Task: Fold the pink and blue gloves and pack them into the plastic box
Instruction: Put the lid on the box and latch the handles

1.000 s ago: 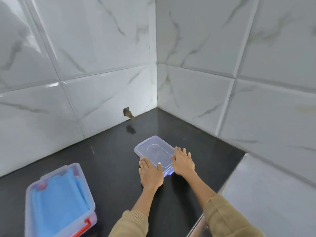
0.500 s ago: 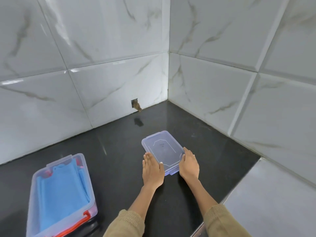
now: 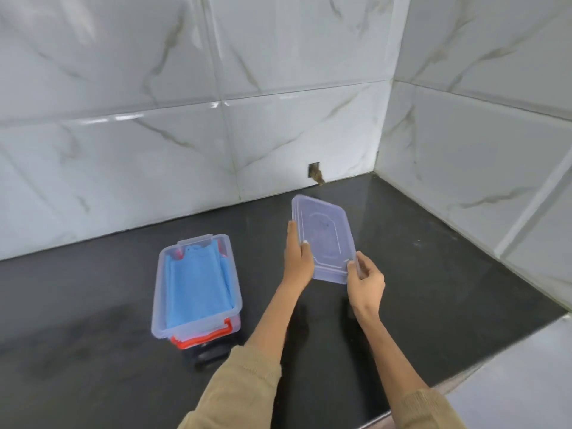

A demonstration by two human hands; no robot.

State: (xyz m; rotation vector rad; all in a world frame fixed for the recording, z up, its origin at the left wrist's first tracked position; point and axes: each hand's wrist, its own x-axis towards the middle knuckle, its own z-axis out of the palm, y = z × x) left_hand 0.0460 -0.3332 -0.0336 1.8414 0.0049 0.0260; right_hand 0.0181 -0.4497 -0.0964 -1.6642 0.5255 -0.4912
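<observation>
A clear plastic box (image 3: 161, 292) with an orange-red latch stands open on the black counter, left of my arms. Folded blue gloves (image 3: 198, 283) fill the top of it, and a strip of pink (image 3: 223, 258) shows at the far right corner beneath them. The clear lid (image 3: 325, 236) is lifted off the counter and tilted. My left hand (image 3: 297, 258) grips its left edge. My right hand (image 3: 366, 281) pinches its near right corner.
The black counter (image 3: 93, 335) runs into a corner of white marble-look wall tiles. A small hole (image 3: 315, 173) sits low in the back wall. A pale surface (image 3: 526, 382) borders the counter at the near right.
The lid lay flat on the counter under both hands; now both hands hold it raised and tilted. The view has swung left, bringing the box nearer the middle.
</observation>
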